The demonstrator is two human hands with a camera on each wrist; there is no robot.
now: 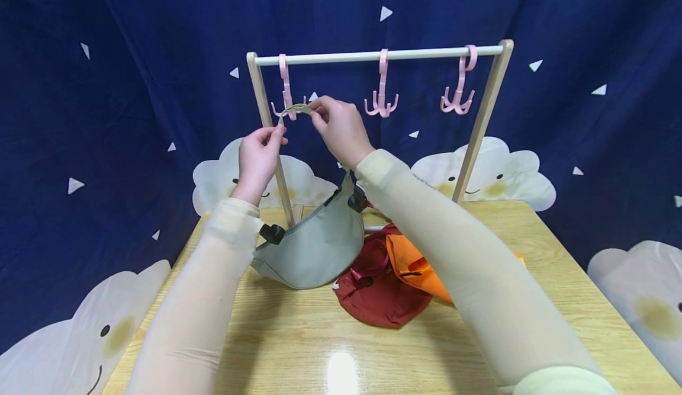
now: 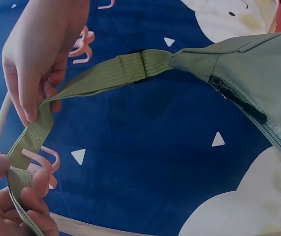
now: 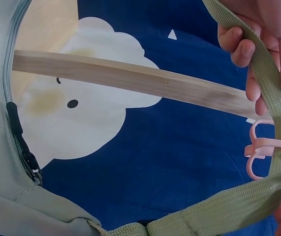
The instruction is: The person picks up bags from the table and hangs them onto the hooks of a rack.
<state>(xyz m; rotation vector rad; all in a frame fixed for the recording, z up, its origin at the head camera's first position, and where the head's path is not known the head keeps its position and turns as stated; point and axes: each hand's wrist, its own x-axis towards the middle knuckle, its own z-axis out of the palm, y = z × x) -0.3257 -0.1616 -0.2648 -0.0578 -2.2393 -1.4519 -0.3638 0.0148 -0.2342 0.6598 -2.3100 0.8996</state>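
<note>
A grey-green waist bag (image 1: 314, 247) hangs from its olive webbing strap (image 1: 296, 107), its lower edge near the tabletop. My left hand (image 1: 259, 159) pinches the strap between thumb and fingers. To the right, my right hand (image 1: 341, 128) pinches another part of it, so a short arched span lies between the hands. That span crosses a pink multi-prong hook (image 1: 286, 90) at the rail's left end; in the left wrist view a prong of the hook (image 2: 41, 160) overlaps the strap (image 2: 101, 76). I cannot tell if the strap rests on a prong.
A wooden rack with a white rail (image 1: 341, 57) carries two more pink hooks, one mid-rail (image 1: 382, 90) and one at right (image 1: 459, 90). On the wooden table (image 1: 298, 336) lie a dark red bag (image 1: 383, 303) and an orange bag (image 1: 410, 259), partly behind my right forearm.
</note>
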